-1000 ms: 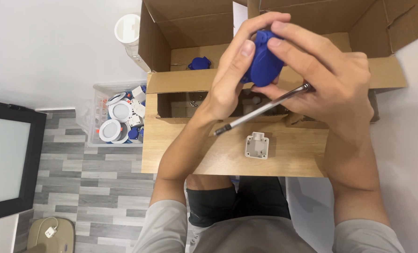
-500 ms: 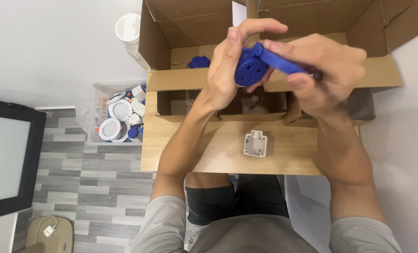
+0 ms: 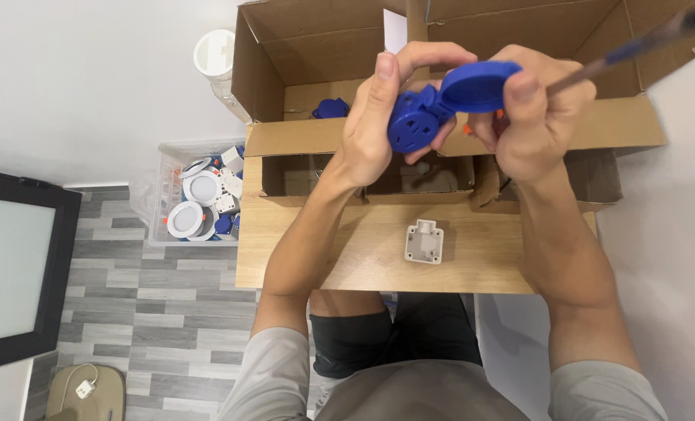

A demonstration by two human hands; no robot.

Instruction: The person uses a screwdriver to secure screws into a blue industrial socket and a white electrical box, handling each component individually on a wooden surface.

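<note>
My left hand (image 3: 379,117) grips a round blue socket (image 3: 412,125) with pin holes in its face, held up over the cardboard boxes. Its hinged blue lid (image 3: 474,84) is flipped open and my right hand (image 3: 530,117) pinches that lid with thumb and fingers. The same hand also holds a screwdriver (image 3: 636,48) whose blue handle and metal shaft point up to the right. A small white plastic part (image 3: 425,242) lies on the wooden table (image 3: 347,257) below my hands.
A large open cardboard box (image 3: 456,31) stands at the back with a blue part (image 3: 332,109) inside; a lower divided box (image 3: 316,175) sits before it. Left of the table, a clear bin (image 3: 195,199) holds white round fittings. A dark panel (image 3: 12,265) is at far left.
The socket's lid has swung open and the face now shows. The screwdriver moved from under the socket to pointing up right. Both hands shifted slightly.
</note>
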